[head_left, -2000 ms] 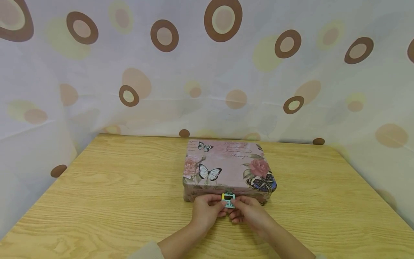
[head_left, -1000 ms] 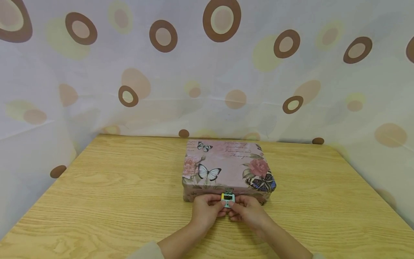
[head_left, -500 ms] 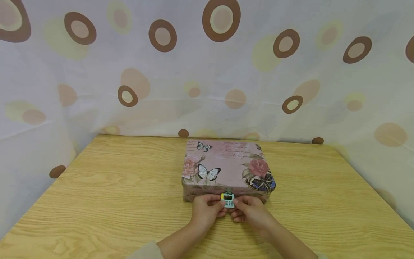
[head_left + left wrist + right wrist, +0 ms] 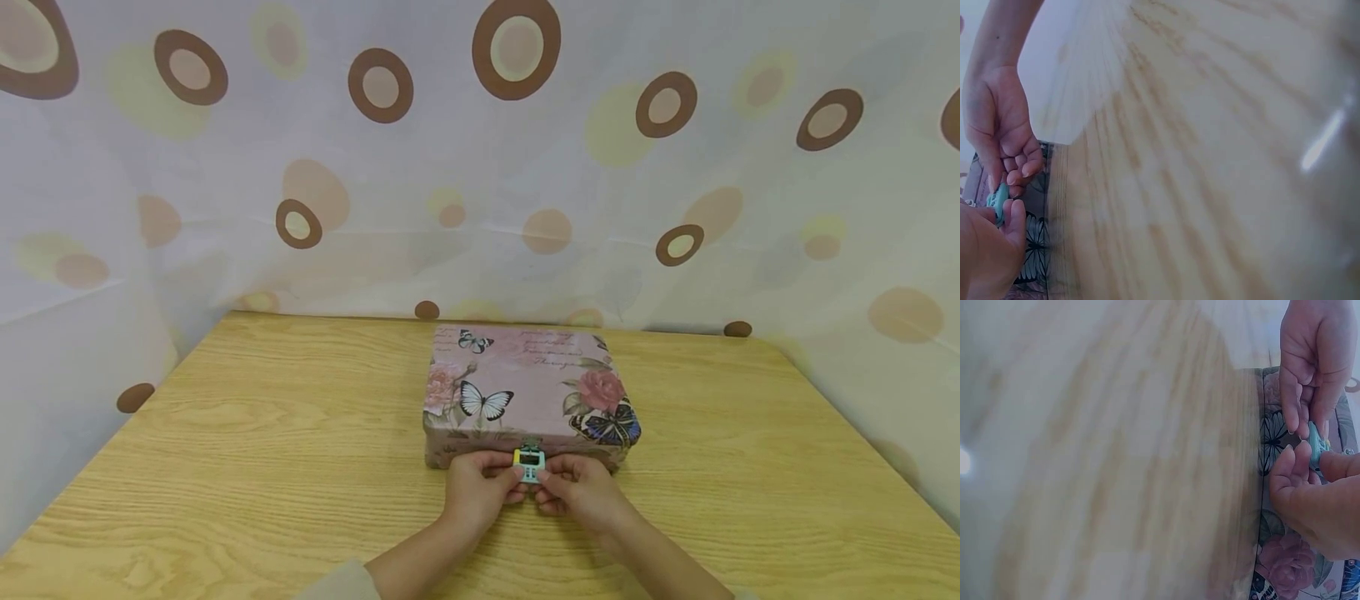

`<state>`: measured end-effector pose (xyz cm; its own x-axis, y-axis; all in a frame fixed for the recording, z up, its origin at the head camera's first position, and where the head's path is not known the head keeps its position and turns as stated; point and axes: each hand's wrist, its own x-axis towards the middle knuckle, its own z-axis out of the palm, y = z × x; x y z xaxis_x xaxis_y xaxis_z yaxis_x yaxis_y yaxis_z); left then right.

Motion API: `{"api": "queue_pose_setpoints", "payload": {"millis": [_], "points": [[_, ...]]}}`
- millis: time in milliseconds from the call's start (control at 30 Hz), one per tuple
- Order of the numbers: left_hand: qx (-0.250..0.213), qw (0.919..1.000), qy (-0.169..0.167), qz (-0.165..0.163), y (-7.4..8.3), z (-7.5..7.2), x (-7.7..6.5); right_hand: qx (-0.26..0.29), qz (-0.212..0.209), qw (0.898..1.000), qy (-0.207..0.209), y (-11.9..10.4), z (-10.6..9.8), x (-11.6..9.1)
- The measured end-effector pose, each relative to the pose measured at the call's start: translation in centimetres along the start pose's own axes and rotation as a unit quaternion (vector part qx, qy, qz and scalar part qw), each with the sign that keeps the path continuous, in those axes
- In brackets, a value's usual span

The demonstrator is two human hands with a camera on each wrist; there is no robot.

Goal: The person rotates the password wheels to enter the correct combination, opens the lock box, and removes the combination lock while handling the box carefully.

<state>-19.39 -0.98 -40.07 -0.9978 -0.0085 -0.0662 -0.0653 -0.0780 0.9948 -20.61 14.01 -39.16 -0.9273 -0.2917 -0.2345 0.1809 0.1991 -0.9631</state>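
A mint-green combination padlock (image 4: 529, 467) with a yellow left side hangs at the metal clasp (image 4: 531, 442) on the front of a pink box (image 4: 525, 375). The box lid is down, printed with butterflies, roses and script. My left hand (image 4: 476, 490) pinches the padlock's left side between thumb and fingers. From the other side my right hand (image 4: 588, 493) pinches it too, its thumb on the lower front by the number dials. In the right wrist view the padlock (image 4: 1316, 447) shows edge-on between both hands. The digits are too small to read.
The box stands on a wood-grain table (image 4: 285, 433), near its back edge. Behind and along the sides hangs a pale curtain (image 4: 450, 150) with brown and yellow oval spots.
My right thumb shifts back and forth over the padlock's dials, off to the right edge half a second ago and over the front now. The left hand and box stay put.
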Motion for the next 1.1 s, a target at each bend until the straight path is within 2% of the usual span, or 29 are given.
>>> {"api": "queue_pose_setpoints", "payload": {"millis": [167, 400, 867, 1100], "points": [[0.004, 1.0, 0.0, -0.003, 0.03, -0.03, -0.04, 0.002, -0.008, 1.0, -0.003, 0.07, -0.02, -0.09], [0.004, 1.0, -0.004, -0.008, 0.05, -0.06, -0.02, 0.002, 0.011, 1.0, 0.006, 0.09, -0.17, -0.19], [-0.005, 1.0, -0.001, -0.003, 0.14, -0.06, -0.03, 0.009, 0.023, 0.998, 0.06, -0.27, 0.51, -0.08], [-0.003, 0.9999, 0.01, 0.005, 0.15, 0.06, 0.05, 0.006, 0.02, 0.997, 0.071, -0.32, 0.58, -0.06]]}}
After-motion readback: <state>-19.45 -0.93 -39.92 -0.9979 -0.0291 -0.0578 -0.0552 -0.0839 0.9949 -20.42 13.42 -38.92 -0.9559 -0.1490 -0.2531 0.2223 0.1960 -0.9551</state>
